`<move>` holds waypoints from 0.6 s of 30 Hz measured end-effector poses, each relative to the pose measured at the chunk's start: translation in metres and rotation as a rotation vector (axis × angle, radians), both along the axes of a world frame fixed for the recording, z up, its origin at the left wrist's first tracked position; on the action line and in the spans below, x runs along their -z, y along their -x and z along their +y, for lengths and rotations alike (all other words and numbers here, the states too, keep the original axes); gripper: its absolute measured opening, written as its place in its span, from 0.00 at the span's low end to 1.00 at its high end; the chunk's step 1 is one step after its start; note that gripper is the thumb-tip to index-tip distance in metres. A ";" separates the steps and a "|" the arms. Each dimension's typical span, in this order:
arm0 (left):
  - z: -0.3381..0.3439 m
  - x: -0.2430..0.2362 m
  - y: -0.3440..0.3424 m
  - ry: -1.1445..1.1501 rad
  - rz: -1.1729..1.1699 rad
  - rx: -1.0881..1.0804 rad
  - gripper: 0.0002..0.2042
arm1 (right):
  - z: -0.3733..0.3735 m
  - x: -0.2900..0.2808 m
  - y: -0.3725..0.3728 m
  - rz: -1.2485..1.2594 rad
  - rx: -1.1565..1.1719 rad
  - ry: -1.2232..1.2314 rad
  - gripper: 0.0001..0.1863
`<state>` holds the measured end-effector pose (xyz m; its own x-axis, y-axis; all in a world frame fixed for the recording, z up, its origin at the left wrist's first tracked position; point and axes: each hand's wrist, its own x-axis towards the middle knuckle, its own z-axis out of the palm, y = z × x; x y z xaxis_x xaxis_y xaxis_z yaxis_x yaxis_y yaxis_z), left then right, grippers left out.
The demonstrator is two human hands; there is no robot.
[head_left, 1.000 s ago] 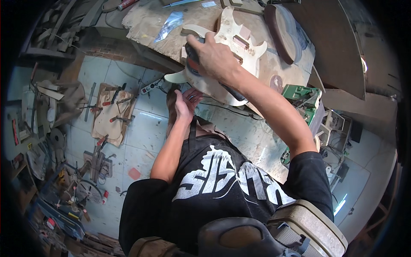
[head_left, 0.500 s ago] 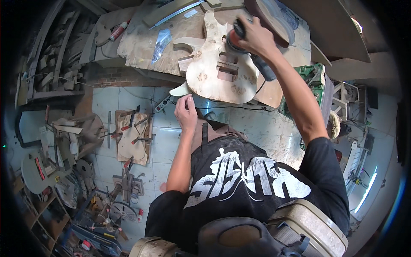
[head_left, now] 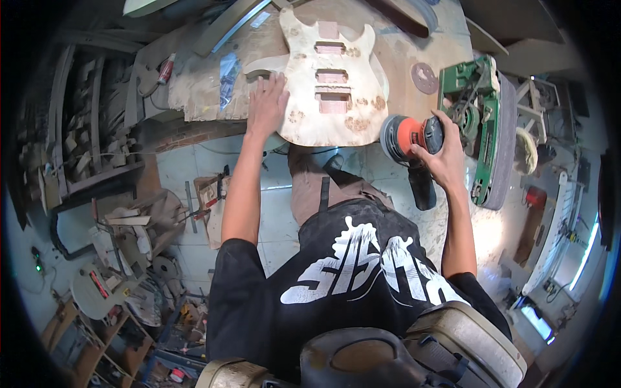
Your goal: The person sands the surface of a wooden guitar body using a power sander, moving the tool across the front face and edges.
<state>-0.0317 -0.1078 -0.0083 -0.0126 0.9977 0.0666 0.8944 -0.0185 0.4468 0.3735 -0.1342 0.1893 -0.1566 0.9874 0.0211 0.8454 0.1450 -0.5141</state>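
Now, the right hand [head_left: 446, 147] has a firm wrap on an orange-and-black handheld round sander [head_left: 409, 136], fingers curled around its black top and the thumb along the side. Its round grey pad is turned toward the left, right beside the lower right edge of a pale, burl-spotted wooden guitar body [head_left: 318, 131]; whether pad and wood are touching, I can't tell. A black dust canister [head_left: 422, 187] hangs below the grip.

Over to the left hand [head_left: 266, 107]: palm down, fingers outstretched and only slightly spread, nothing gripped, tips right at the left edge of the body. How much of that hand bears on wood and how much on what's underneath is hidden. Just past its fingertips sits a curved pale wood piece [head_left: 266, 66].

And the body itself lies flat on the worn wooden desk [head_left: 394, 55], horns pointing away from the person, rectangular cavities facing up, rounded end jutting past the front edge. Off to its right, a brownish perforated disc [head_left: 424, 78] lies near a green belt machine [head_left: 485, 139].
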 end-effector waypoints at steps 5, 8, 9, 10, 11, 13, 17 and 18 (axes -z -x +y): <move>0.037 0.023 0.015 0.068 -0.124 0.022 0.29 | -0.035 0.006 -0.016 -0.056 0.074 0.069 0.44; 0.039 0.028 0.019 0.078 -0.272 0.068 0.31 | -0.047 0.013 -0.018 -0.041 0.114 0.084 0.43; 0.034 0.024 0.020 0.097 -0.309 0.074 0.33 | -0.051 0.014 -0.017 -0.023 0.138 0.091 0.43; 0.028 0.020 0.022 0.116 -0.347 0.076 0.35 | -0.056 0.013 -0.015 -0.006 0.160 0.098 0.43; 0.022 0.013 0.025 0.156 -0.363 0.100 0.40 | -0.059 0.011 -0.014 0.008 0.185 0.113 0.43; 0.009 0.006 0.030 0.187 -0.338 0.145 0.43 | -0.068 0.012 -0.009 0.037 0.222 0.088 0.43; -0.007 0.013 0.050 0.208 -0.351 0.242 0.55 | -0.083 0.011 0.005 0.056 0.292 0.044 0.44; -0.009 0.015 0.051 0.194 -0.378 0.278 0.57 | -0.087 0.011 0.009 0.047 0.325 0.034 0.45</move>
